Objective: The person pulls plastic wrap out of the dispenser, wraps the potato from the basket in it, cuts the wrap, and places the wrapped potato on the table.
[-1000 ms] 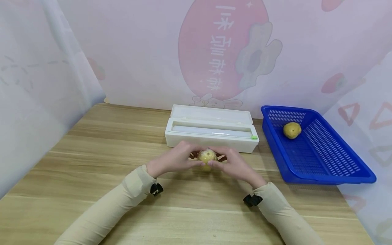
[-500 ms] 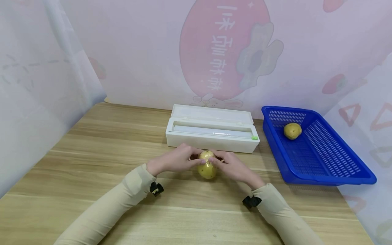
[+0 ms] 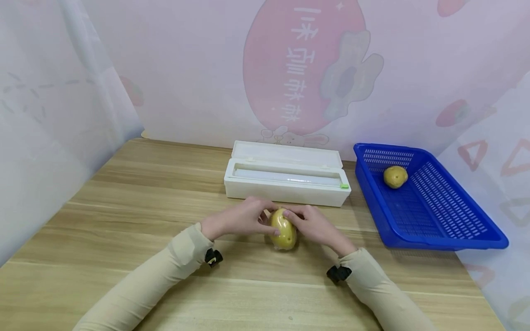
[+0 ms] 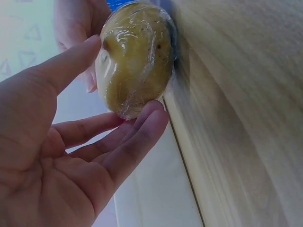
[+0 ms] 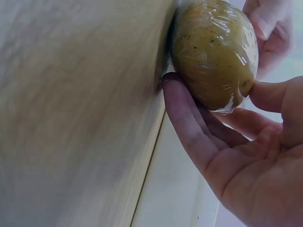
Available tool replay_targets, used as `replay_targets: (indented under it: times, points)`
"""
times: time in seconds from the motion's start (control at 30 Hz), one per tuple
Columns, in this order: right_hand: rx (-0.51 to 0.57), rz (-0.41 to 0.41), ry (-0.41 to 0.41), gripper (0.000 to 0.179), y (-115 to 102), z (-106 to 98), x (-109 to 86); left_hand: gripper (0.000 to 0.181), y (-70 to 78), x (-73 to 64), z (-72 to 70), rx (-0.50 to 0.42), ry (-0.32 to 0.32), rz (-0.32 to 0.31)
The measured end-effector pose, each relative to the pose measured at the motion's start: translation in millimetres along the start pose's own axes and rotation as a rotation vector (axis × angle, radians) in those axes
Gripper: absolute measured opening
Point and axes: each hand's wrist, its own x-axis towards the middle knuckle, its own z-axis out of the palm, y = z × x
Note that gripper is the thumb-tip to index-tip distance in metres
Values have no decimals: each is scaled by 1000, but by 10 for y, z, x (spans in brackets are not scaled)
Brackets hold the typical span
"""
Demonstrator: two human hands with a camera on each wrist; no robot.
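A yellow potato [image 3: 284, 232] covered in clear plastic wrap is between the two hands, just in front of the white box. The left hand [image 3: 244, 218] holds its left side, thumb on the near face and fingers at the far side. From the right, the right hand [image 3: 316, 225] grips it with the thumb near its top. In the left wrist view the film lies creased over the potato [image 4: 137, 61]. Smoother, shiny film shows on the potato [image 5: 215, 56] in the right wrist view, with fingertips under its end.
Behind the hands stands a white cling film box [image 3: 285, 195], lid raised, with a film roll [image 3: 285, 177] inside and a green slider [image 3: 344, 186]. At the right, a blue basket [image 3: 430, 241] holds another potato [image 3: 395, 177]. A printed curtain [image 3: 198, 69] hangs behind the wooden table [image 3: 165, 184].
The potato has been turned between the hands, and more of it shows now. It has come slightly nearer the person, and both thumbs have shifted on it.
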Motion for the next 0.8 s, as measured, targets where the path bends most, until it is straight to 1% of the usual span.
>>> replay_targets:
  times: [0.1, 0.23, 0.3, 0.37, 0.43, 0.53, 0.6, 0.67, 0.8]
  points:
    - [-15, 16, 12, 37, 0, 4, 7, 55, -14, -1, 16, -5, -7, -5]
    - [-10, 44, 57, 35, -3, 0, 1, 57, -18, 4, 24, 12, 5, -29]
    - [1, 43, 98, 35, 6, -13, -21, 58, -9, 10, 22, 33, 14, -38]
    - [23, 18, 118, 38, 13, -28, -67, 61, -5, 13, 29, 60, 19, -33]
    - [30, -20, 100, 47, 27, -45, -129, 63, 4, 12, 36, 80, 7, -20]
    - [20, -71, 17, 72, 25, -62, -217, 74, 15, 10, 50, 124, -26, 14]
    - [-15, -89, -21, 87, 30, -51, -245, 85, 27, 4, 55, 163, -45, 25]
    - [-55, -96, -26, 96, 36, -21, -245, 94, 33, 3, 55, 211, -53, 25]
    - [-111, -101, 12, 102, 76, 39, -209, 99, 1, 42, 53, 280, -65, 16]
